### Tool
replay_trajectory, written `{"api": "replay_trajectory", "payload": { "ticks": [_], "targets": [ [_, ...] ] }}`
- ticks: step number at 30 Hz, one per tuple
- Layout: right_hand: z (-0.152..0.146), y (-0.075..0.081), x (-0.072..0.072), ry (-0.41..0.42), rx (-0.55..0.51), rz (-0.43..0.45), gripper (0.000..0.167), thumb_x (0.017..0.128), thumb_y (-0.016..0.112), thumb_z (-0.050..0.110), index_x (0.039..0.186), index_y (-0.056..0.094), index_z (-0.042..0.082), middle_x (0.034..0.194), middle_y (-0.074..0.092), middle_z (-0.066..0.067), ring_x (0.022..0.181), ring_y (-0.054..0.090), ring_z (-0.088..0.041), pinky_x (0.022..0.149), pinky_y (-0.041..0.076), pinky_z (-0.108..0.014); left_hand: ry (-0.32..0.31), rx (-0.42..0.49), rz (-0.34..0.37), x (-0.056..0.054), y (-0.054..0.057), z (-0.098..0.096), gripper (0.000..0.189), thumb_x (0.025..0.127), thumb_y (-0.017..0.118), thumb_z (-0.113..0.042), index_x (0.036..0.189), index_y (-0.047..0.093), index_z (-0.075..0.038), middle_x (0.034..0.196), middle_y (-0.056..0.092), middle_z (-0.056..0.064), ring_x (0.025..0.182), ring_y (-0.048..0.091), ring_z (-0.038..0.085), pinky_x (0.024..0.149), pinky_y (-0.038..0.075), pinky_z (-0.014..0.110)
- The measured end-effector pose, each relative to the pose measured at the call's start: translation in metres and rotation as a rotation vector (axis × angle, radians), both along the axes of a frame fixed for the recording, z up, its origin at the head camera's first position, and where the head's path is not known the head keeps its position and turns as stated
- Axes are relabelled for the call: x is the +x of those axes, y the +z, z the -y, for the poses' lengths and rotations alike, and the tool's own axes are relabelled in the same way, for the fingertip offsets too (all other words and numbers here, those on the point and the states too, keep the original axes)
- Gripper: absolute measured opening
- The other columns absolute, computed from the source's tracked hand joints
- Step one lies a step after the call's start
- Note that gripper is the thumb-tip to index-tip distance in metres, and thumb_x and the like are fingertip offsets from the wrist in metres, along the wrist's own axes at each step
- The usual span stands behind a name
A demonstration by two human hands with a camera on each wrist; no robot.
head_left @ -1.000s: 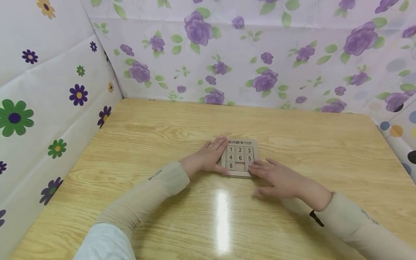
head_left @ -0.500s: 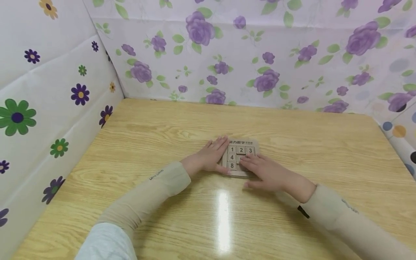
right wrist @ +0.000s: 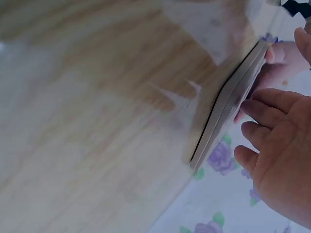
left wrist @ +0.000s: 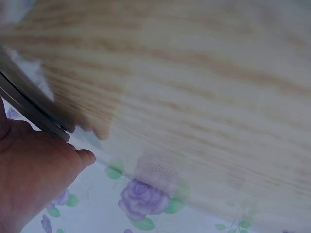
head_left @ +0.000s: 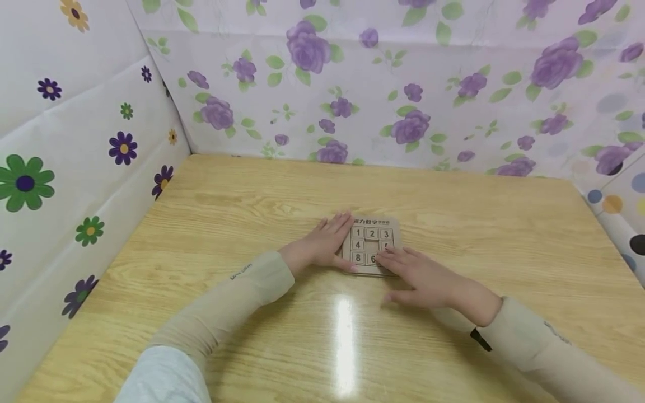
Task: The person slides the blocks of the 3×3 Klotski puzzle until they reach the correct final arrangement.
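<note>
A flat sliding number puzzle (head_left: pixel 396 230) lies on the table, with tiles 1, 2 and 3 across its top row. Its gap sits in the centre, between tile 4 and the partly covered 5; tiles 8 and 6 (head_left: pixel 372 258) are below. My left hand (head_left: pixel 325 243) lies along the puzzle's left side, fingertips at the top corner and thumb at the bottom edge. The fingers of my right hand (head_left: pixel 430 280) reach over the lower right tiles and hide that corner. In the right wrist view, its fingers are loosely bent beside the puzzle's edge (right wrist: pixel 228 107).
The wooden table (head_left: pixel 262 196) is glossy and shows a bright light streak below the puzzle. A cloth with purple roses (head_left: pixel 242 73) hangs behind it. On the left is a white cloth with coloured flowers (head_left: pixel 90 168).
Tile 6 has slid down from the centre into the bottom middle, so the gap is now central. My right hand moved left over the puzzle, then back right. The left hand stayed put.
</note>
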State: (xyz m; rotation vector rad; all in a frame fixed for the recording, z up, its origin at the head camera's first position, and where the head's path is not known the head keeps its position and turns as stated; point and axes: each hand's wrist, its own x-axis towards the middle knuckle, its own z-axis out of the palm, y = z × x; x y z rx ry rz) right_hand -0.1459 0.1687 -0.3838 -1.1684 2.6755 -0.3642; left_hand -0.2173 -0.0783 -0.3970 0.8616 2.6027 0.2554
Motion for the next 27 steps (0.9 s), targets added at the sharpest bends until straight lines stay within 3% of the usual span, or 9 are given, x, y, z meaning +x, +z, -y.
{"api": "replay_trajectory", "payload": {
  "ticks": [10,27],
  "targets": [
    [-0.007,0.000,-0.006,-0.079,0.021,-0.019,0.072,0.091,0.060,0.041,0.142,0.039,-0.003,0.147,0.038,-0.022,0.139,0.030,-0.040,0.115,0.021,-0.056,-0.003,-0.005,0.007,0.000,-0.002,0.000,0.117,0.078,0.061,-0.067,0.152,-0.005,-0.006,0.160,-0.011,0.009,0.147,-0.009,0.023,0.120,-0.002,0.042],
    [0.010,0.000,-0.015,0.000,0.026,0.001,0.072,0.092,0.056,0.044,0.144,0.036,-0.002,0.151,0.034,-0.017,0.142,0.024,-0.037,0.117,0.017,-0.054,-0.002,-0.011,-0.012,-0.001,-0.004,-0.001,0.117,0.078,0.060,-0.068,0.153,-0.004,-0.006,0.160,-0.011,0.009,0.147,-0.009,0.023,0.120,-0.002,0.042]
  ]
}}
